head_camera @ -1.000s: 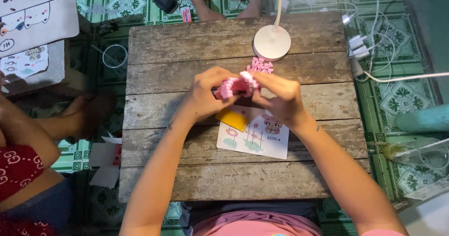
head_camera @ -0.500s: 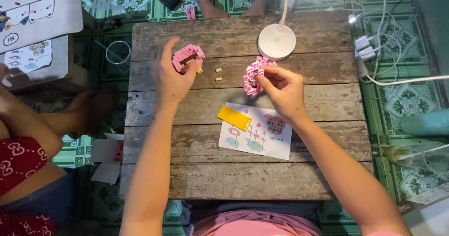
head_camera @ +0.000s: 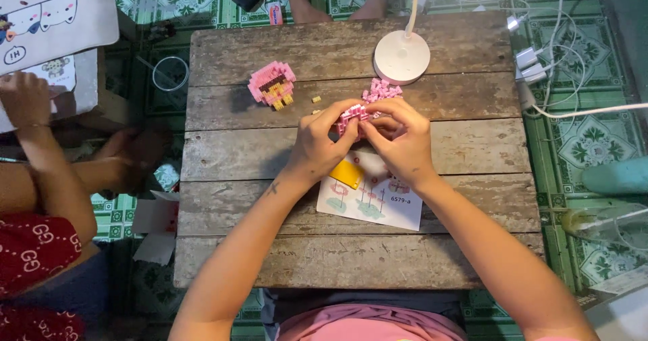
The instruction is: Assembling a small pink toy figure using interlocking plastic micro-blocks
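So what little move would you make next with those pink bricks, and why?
Probably press the small pink brick piece together firmly: both the left hand and the right hand pinch it above the instruction sheet, while the finished pink block figure lies apart on the wooden table.

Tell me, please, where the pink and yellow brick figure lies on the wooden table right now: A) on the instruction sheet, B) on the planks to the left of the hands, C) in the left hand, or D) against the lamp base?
B: the pink and yellow brick figure lies alone on the wooden table, left of both hands, which pinch a small pink brick piece.
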